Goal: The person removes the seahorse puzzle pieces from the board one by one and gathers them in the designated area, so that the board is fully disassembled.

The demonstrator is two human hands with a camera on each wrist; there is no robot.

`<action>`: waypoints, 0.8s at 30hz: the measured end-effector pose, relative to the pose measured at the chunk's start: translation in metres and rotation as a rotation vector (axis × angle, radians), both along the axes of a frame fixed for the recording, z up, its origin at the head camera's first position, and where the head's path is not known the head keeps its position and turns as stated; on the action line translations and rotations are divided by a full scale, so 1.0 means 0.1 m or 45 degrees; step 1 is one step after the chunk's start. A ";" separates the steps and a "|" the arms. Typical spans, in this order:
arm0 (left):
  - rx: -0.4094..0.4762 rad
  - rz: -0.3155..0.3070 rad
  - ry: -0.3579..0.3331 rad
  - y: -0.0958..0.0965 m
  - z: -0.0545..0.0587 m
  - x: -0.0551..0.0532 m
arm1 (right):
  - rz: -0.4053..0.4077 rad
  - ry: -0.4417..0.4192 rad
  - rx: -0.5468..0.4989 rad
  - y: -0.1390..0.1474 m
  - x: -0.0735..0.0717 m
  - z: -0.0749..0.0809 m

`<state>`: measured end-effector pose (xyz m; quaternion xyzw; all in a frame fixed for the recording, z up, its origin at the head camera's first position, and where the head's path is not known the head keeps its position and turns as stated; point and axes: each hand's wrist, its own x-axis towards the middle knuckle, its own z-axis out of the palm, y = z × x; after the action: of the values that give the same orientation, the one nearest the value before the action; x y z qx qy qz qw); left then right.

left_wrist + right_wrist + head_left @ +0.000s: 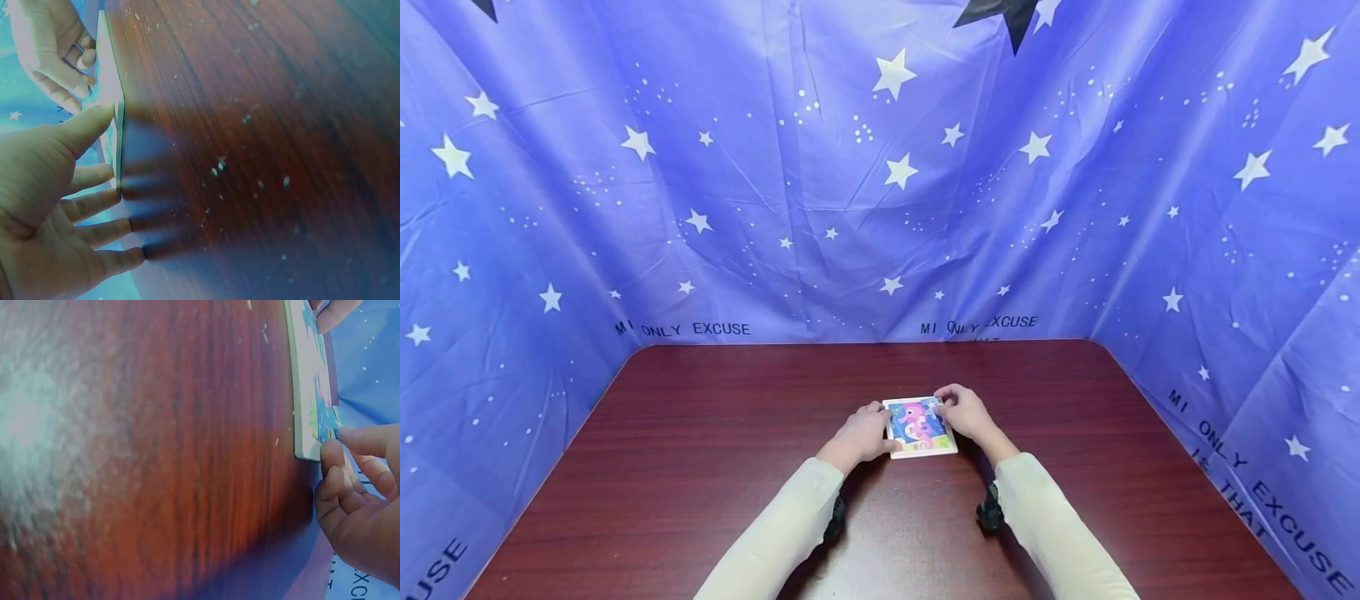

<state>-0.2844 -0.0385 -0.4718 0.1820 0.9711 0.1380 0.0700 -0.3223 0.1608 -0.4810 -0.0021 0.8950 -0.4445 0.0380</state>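
A small square jigsaw board (923, 452) with a pale rim and a pink seahorse picture lies on the table. My left hand (865, 433) is at its left side, fingers fairly straight; in the left wrist view the thumb (100, 122) rests on the rim near a corner and the fingertips reach along the edge and table. At the far right corner, my right hand (967, 412) pinches a small blue puzzle piece (339, 415) between thumb and fingers. The fingers hide most of that piece.
The dark red wooden table (737, 400) spreads around the board. Blue star-patterned curtains (820, 167) rise behind and at both sides. A dark wrist device (990, 508) sits under the right sleeve. Tiny pale specks (219, 165) show on the tabletop.
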 end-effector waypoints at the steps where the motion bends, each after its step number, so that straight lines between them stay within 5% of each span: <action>1: 0.000 0.001 0.004 0.00 0.00 0.00 | -0.007 0.002 -0.009 -0.01 0.00 -0.01; 24: -0.018 -0.022 -0.007 -0.02 0.03 -0.01 | -0.099 -0.008 -0.039 -0.03 -0.01 -0.05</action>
<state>-0.2859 -0.0403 -0.4685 0.1895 0.9702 0.1312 0.0752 -0.3234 0.1575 -0.4863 0.0335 0.8874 -0.4591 0.0235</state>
